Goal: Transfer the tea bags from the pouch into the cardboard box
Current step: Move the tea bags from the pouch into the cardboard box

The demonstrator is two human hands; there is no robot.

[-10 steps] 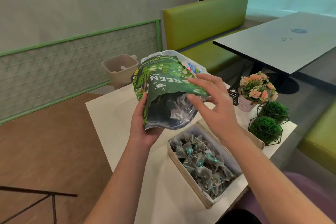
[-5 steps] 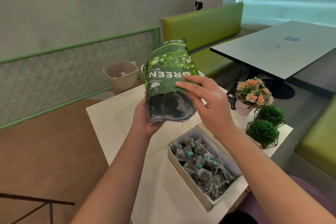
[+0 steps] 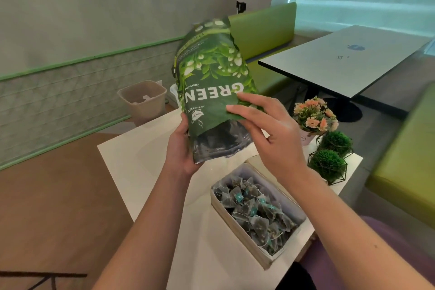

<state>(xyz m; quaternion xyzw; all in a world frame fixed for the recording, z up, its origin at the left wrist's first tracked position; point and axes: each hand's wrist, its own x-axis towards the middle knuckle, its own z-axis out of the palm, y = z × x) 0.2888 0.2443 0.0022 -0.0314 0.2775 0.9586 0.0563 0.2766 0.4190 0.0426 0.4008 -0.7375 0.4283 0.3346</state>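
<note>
Two tables in view: grey table (image 3: pixel 329 70) far right beside green bench (image 3: pixel 263 28), white table (image 3: pixel 131 160) below the hands. On the white table, toward its near right edge, open cardboard box (image 3: pixel 237 231), heaped with pyramid tea bags (image 3: pixel 254 212). Above the box's far end, held in the air upside down, green pouch (image 3: pixel 211 82), lettering inverted, open mouth pointing down toward the box, dark inside of the mouth visible. Left hand (image 3: pixel 181 146) cupped round the pouch's lower left edge, thumb on the front, fingers behind, gripping it. Right hand (image 3: pixel 266 129) pinching the front lip of the mouth between thumb and forefinger, remaining fingers spread loosely. Cannot tell whether any bags remain inside the pouch. Beyond the table's far left corner, on the floor, beige bin (image 3: pixel 143 99). At the table's right edge, pink flower pot (image 3: pixel 313 120), then two green ball plants (image 3: pixel 329 158) in black wire frames, just beside the box's far right corner.
</note>
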